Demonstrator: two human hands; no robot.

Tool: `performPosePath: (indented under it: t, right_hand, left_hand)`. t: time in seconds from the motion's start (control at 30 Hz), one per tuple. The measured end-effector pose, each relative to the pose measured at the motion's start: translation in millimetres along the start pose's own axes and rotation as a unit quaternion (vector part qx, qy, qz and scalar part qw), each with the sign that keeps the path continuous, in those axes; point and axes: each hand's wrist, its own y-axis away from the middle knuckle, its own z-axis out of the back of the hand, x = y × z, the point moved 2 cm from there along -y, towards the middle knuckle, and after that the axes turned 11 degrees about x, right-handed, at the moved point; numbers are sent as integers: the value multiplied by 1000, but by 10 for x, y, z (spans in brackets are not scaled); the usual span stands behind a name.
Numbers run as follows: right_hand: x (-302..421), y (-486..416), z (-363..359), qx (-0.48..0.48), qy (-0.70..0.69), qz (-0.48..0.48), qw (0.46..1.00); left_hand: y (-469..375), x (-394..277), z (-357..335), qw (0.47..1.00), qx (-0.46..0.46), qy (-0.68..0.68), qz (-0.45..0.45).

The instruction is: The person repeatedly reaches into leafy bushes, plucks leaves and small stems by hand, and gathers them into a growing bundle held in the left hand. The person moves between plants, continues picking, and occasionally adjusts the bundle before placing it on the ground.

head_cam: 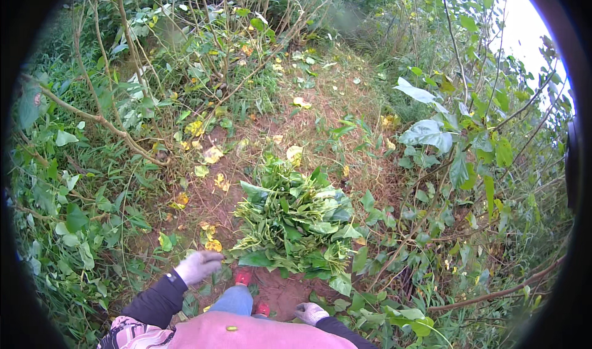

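Note:
A heap of picked green leaves with pale stalks [296, 224] lies on the reddish soil in front of my feet. My left hand [200, 266], in a pale glove, hovers at the heap's lower left with its fingers extended and nothing visible in it. Below the heap on the right is my right hand [312, 313], also gloved and apart from the leaves. Its fingers are curled, and their inner side is hidden. Between the hands are my red shoes [243, 276], partly covered by my jeans and pink top [259, 333].
Bare-stemmed shrubs [132, 141] rise on the left, above weeds. Leafy branches [430, 187] reach in from the right, and one long brown branch [504, 289] crosses low. A strip of soil and dry grass [337, 104], scattered with yellow fallen leaves [213, 154], runs ahead.

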Motion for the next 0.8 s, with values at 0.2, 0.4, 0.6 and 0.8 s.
performPosePath:
  t: [0.2,0.4,0.6,0.8]
  right_hand:
    - [477,210,203,-21,43,35,998]
    - [1683,-377,844,-50,79,71,993]
    - [3417,-1252,1364,-6,115,38,993]
    - [4340,-1500,1915,-6,81,25,996]
  left_hand:
    - [1544,-2173,1638,669,-488,-174,-532]
    - [-1065,-50,1228,897,-332,-234,-175]
    - [-1768,1030,1662,944,-207,-228,-119]
    - [-1678,1032,1977,973,-54,-195,-109]
